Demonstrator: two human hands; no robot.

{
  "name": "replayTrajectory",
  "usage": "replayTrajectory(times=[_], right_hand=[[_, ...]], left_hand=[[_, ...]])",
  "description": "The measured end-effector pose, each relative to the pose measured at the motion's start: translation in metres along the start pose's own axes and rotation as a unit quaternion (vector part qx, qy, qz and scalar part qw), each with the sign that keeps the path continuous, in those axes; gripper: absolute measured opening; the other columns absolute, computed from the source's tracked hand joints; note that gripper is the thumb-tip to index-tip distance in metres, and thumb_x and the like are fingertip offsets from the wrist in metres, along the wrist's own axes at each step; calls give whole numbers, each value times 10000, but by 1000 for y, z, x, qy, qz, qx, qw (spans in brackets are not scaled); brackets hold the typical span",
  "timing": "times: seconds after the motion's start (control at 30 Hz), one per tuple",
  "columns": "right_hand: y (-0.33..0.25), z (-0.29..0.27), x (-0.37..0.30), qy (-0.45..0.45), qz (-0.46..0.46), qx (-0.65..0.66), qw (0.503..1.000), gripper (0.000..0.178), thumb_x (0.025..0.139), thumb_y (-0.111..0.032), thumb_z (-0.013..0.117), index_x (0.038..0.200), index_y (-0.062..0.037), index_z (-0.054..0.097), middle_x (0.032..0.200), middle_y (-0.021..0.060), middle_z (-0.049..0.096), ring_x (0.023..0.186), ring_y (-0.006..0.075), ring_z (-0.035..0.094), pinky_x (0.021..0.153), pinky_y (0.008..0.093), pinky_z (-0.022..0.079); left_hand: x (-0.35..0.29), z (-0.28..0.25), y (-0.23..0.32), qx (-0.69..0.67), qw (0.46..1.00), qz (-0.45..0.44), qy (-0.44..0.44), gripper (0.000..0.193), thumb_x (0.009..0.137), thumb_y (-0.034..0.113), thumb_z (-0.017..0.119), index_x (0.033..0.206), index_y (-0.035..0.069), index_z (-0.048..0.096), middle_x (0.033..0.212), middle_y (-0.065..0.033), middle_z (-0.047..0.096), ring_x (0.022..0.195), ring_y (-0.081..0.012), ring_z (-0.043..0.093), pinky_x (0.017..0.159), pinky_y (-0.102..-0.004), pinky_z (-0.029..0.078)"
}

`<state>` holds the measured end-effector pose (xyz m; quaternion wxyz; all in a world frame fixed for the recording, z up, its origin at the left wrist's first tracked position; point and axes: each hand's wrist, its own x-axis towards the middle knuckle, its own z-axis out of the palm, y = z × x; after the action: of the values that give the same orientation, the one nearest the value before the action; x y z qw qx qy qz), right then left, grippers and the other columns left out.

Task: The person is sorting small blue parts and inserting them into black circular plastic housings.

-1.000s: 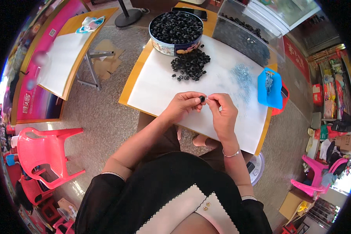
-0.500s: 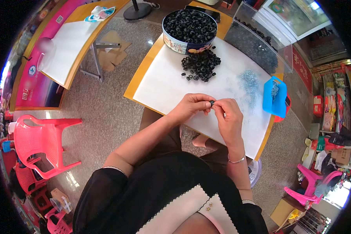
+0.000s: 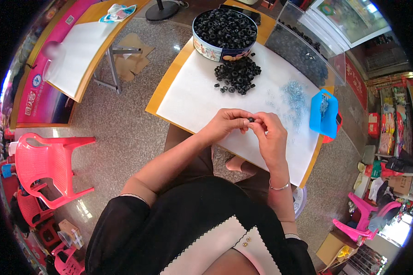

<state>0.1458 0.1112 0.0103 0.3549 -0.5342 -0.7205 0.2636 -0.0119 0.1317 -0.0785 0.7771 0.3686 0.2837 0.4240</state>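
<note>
My left hand (image 3: 226, 123) is closed in a pinch on a small round black plastic piece (image 3: 251, 119), held above the near part of the white-topped table (image 3: 183, 101). My right hand (image 3: 271, 134) meets it from the other side, thumb and forefinger pressed together at the piece; whatever is between those fingertips is too small to make out. Beyond the hands lies a loose heap of similar black pieces (image 3: 237, 74). Behind the heap stands a round tin (image 3: 208, 49) filled with more of them. Tiny silvery-blue metal bits (image 3: 294, 98) are scattered on the tabletop right of the heap.
A blue plastic basket (image 3: 315, 120) with more metal bits sits at the table's right edge. A clear bin (image 3: 298, 50) with black pieces stands at the far right. Pink chairs (image 3: 46, 165) stand on the floor at left, and a second table (image 3: 85, 55) beyond.
The black piece seems slightly turned between my fingertips. Both hands stay in nearly the same place; the whole view has shifted a little.
</note>
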Motion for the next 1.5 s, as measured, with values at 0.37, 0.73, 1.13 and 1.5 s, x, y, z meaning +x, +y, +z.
replayTrajectory(times=[0.37,0.73,1.13,1.5], right_hand=[[79,18,86,31,-77,-133,988,116,810,-76,654,913,-30,681,903,107,617,887,282,582,785,375,476],[40,14,73,10,90,51,995,91,826,-55,655,911,-27,671,858,86,648,774,183,606,743,288,488],[18,8,13,1,1,84,996,113,814,-1,676,924,-23,667,882,67,642,746,156,604,664,275,487],[20,7,9,2,-119,-26,993,130,801,29,664,914,-31,640,878,87,623,772,212,605,654,310,498]], left_hand=[[3,-7,-1,-161,987,3,14,247,937,69,574,1162,-26,614,1003,-104,666,840,-139,612,779,-273,508],[4,-6,-1,-190,982,13,22,250,925,66,596,1156,-29,612,999,-114,667,834,-150,618,775,-286,516],[6,-4,-5,-177,983,12,44,240,905,51,623,1131,-32,631,953,-92,681,802,-150,618,758,-283,515],[5,-5,-10,-94,994,41,33,281,912,76,629,1165,-44,614,1027,-92,659,882,-149,590,783,-295,486]])
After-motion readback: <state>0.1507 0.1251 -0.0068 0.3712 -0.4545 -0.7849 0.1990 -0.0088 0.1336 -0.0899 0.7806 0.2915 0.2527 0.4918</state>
